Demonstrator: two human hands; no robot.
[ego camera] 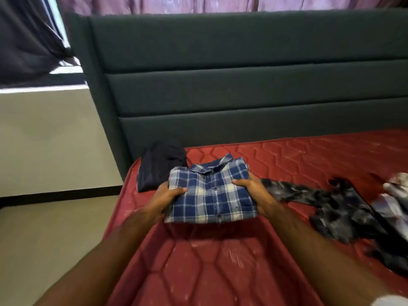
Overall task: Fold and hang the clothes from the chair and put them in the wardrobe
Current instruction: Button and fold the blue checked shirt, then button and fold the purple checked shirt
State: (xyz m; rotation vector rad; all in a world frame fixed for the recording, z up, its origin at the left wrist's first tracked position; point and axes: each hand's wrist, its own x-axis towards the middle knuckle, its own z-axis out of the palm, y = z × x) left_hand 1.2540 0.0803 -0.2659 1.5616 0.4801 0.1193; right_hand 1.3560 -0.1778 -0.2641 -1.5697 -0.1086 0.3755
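Head view: gripped at both side edges, thumbs on top, left hand (170, 194) and right hand (251, 186) keeping the folded plaid shirt (212, 195) flat, likely so the folds stayed together; held just above the red mattress (309, 155) near its left edge. Blue-and-white check, collar far, button placket centred. Dark folded garment (159, 166) just beyond on the left, crumpled dark clothing (344, 208) to the right

Home bedroom; bare red mattress (287, 155), padded headboard (242, 85), curtains (198, 4)
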